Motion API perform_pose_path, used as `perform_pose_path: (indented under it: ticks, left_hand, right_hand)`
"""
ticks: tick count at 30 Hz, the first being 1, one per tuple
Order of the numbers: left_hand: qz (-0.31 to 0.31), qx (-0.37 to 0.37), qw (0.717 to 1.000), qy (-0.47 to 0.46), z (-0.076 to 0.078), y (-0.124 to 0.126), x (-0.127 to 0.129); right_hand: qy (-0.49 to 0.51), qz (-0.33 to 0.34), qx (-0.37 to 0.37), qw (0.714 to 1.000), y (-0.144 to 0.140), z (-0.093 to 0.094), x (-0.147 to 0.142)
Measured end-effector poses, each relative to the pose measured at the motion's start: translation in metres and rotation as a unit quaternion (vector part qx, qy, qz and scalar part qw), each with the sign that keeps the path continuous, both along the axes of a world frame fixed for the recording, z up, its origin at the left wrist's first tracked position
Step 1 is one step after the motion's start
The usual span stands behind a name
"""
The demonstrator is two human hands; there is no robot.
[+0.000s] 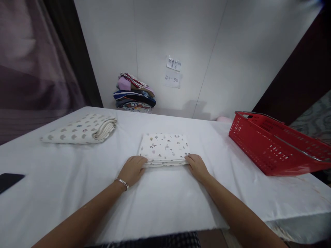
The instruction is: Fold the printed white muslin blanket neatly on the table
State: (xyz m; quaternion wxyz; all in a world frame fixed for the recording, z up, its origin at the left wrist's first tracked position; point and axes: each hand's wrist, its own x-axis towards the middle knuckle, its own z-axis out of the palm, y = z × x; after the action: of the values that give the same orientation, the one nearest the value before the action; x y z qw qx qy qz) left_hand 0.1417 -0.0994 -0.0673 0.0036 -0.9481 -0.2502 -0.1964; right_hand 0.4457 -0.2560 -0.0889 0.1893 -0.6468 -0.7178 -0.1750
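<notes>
**Both hands at the near edge of a folded cloth**

Where the two forearms reach in from the bottom of the view, the left hand (133, 168) and the right hand (197, 166) rest on the white table (160, 206), one at each near corner of a folded cloth (164, 147). The fingers of each hand curl against the cloth's layered near edge, pressed to it and perhaps tucked slightly under; neither hand closes around anything else. A bracelet (122, 182) sits on the left wrist. The cloth lies flat and square at the middle of the table, pale with small scattered prints. By my reading, the fold is finished and the stack is being squared or gripped; any lift would call for both hands to keep the layers level and together.

A dark phone (9, 179) lies at the far left edge. Farther off, a second folded cloth (80, 129) rests to the left and a red basket (279, 144) to the right, both well apart from the hands. Against the wall sits a pile of coloured fabrics (134, 93), beneath two paper notes (172, 72).
</notes>
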Motion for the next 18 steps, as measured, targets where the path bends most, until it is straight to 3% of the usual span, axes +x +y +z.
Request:
perform_pose_path:
  ticks: [4,10,18]
  left_hand:
    - [-0.017,-0.010,0.999,-0.031,0.004,-0.005,0.009]
    - [-0.022,-0.031,0.998,-0.057,0.003,-0.004,0.042]
    - [-0.036,-0.054,0.997,-0.037,0.004,-0.004,0.061]
  right_hand:
    - [0.038,-0.018,-0.015,0.999,-0.004,0.006,-0.006]
    - [0.122,-0.059,-0.045,0.990,-0.001,0.024,-0.021]
    - [0.160,-0.043,-0.130,0.978,0.020,0.037,-0.021]
